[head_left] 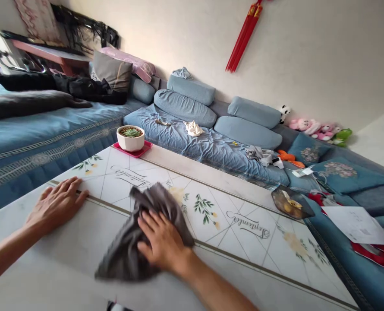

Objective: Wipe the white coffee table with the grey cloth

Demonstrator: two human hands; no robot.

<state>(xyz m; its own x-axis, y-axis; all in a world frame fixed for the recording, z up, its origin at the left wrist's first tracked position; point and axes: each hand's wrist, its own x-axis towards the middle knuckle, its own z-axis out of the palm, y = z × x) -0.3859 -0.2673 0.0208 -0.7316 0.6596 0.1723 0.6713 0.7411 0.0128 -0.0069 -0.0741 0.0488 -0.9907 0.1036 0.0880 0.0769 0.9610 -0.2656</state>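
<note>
A dark grey cloth lies crumpled and spread on the white table, partly over its patterned strip. My right hand presses down on top of this cloth, fingers stretched out and thumb apart. The cloth's lower edge is slightly blurred. Farther left, my left hand rests palm down on the tabletop with its fingers spread, near the table's left edge, and nothing is in it.
At the far table edge, a white plant pot stands on a pink tray. A dark dish sits near the right edge. Blue sofas border the table. A small dark-and-white object shows at the bottom edge.
</note>
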